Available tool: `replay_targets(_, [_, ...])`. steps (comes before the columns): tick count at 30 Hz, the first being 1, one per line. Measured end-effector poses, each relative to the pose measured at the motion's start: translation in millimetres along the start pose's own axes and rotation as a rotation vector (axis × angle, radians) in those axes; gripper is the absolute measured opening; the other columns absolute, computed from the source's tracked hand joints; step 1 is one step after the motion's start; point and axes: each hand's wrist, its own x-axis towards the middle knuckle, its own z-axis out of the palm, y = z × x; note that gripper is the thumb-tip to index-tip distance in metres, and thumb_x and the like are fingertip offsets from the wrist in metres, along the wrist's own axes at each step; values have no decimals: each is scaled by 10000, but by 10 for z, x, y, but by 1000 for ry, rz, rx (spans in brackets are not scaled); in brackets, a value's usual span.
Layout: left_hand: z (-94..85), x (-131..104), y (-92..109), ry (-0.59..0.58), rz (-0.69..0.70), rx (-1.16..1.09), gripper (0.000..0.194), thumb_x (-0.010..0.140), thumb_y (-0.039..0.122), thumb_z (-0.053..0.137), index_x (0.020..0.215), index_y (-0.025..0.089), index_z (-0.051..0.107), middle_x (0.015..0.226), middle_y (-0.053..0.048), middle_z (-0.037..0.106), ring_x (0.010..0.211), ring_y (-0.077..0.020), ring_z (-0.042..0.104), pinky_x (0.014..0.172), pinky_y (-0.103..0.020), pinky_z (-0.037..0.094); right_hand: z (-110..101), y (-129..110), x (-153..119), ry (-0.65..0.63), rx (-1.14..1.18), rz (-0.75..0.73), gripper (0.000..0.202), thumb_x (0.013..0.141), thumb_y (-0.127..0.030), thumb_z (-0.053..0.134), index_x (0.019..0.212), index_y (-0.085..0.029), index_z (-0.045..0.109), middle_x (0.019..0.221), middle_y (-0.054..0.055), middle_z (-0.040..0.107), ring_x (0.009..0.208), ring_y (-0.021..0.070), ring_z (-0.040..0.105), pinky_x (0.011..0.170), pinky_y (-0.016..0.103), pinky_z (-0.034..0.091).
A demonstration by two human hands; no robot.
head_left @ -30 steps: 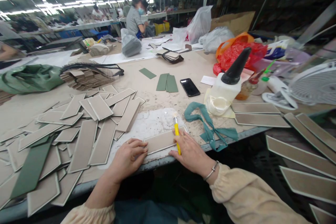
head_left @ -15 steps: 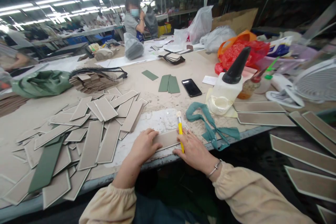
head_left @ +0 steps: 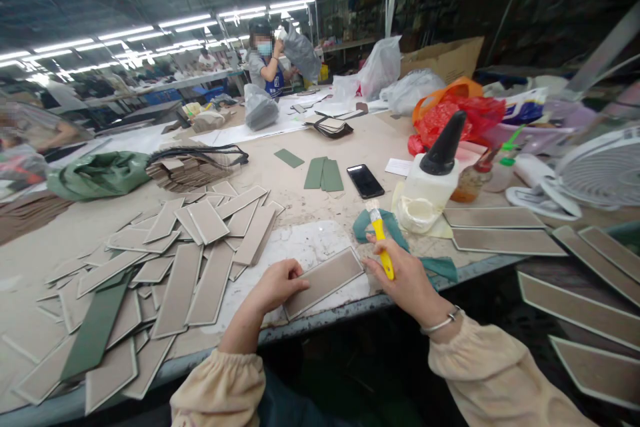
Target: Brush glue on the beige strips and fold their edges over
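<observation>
A taupe panel with a pale border point(head_left: 327, 281) lies on the white-stained patch at the table's front edge. My left hand point(head_left: 277, 285) pinches its left end between thumb and fingers. In my right hand point(head_left: 405, 275) is a yellow-handled brush point(head_left: 383, 243), its pale bristles pointing up and away; the fingertips of this hand are close to the panel's right end, and whether they touch it is unclear. A teal cloth strip point(head_left: 440, 268) lies partly behind my right hand. Left of my hands spreads a loose pile of similar panels point(head_left: 175, 287).
Beyond are a phone point(head_left: 365, 181), green pieces point(head_left: 323, 173) and a white bottle with black nozzle point(head_left: 430, 180). More panels point(head_left: 505, 241) and a fan point(head_left: 600, 163) stand right. A masked person point(head_left: 267, 60) holds a grey bag across the table.
The panel's right end has swung away from me and more of it shows. My right hand has moved right with the brush, uncovering the panel. The person opposite has raised the grey bag.
</observation>
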Motion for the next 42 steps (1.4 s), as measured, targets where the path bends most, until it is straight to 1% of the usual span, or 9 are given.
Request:
replay_targets(10, [95,-192,147,-72,107,-546,362,743,490,633,744,182,442,654,54,409,621,-104,345,569,-218,266,56,-53,111,69,286,166,217,836,-332,645,892,-247,453,1045,71,699,977,238,676,853,393,517])
replay_targets(14, [180,-203,170,-136,148,-647,370,763,482,644,761,183,427,663,58,382,616,-96,324,568,-213,254,28,-103,155,135,309,197,226,813,-340,662,867,-245,463,952,29,689,922,214,668,811,341,499])
replay_targets(20, [267,-186,177,-153,143,-680,371,759,478,660,767,182,436,669,57,401,610,-92,341,570,-210,258,-11,-189,222,169,283,227,216,803,-360,650,792,-227,480,679,-46,535,592,129,514,589,250,404])
replay_targets(26, [340,-225,295,-211,136,-644,351,782,498,632,845,157,574,738,19,526,652,-114,432,613,-229,325,-18,-235,282,144,346,264,213,770,-332,663,802,-225,482,699,-50,509,626,127,490,585,235,386])
replay_targets(30, [483,-214,412,-150,157,-629,353,776,486,650,861,144,644,735,2,578,655,-131,474,598,-235,342,49,-311,268,63,340,241,202,763,-324,667,775,-222,493,676,-54,507,604,122,485,579,238,383])
replay_targets(32, [560,-197,443,-125,130,-703,362,760,485,669,861,138,657,727,-9,605,640,-136,495,581,-233,348,97,-348,261,30,329,236,207,756,-327,674,761,-222,495,660,-56,510,589,121,487,569,241,382])
replay_targets(35, [621,-176,450,-162,64,-926,405,748,502,684,910,131,671,729,-34,649,620,-146,542,595,-245,394,137,-376,272,24,332,240,240,748,-354,689,754,-223,488,644,-60,498,562,115,478,553,242,388])
replay_targets(38, [603,-172,439,-131,23,-1137,457,717,508,721,950,117,684,751,-62,684,626,-158,584,629,-262,440,121,-376,295,31,433,261,279,751,-393,697,794,-223,480,711,-42,542,611,121,533,570,239,437])
replay_targets(42, [551,-175,425,-79,4,-1239,490,662,513,774,924,104,705,772,-88,707,687,-189,626,636,-263,460,89,-374,304,2,631,290,326,735,-393,714,827,-222,452,813,-6,610,720,146,614,641,261,510])
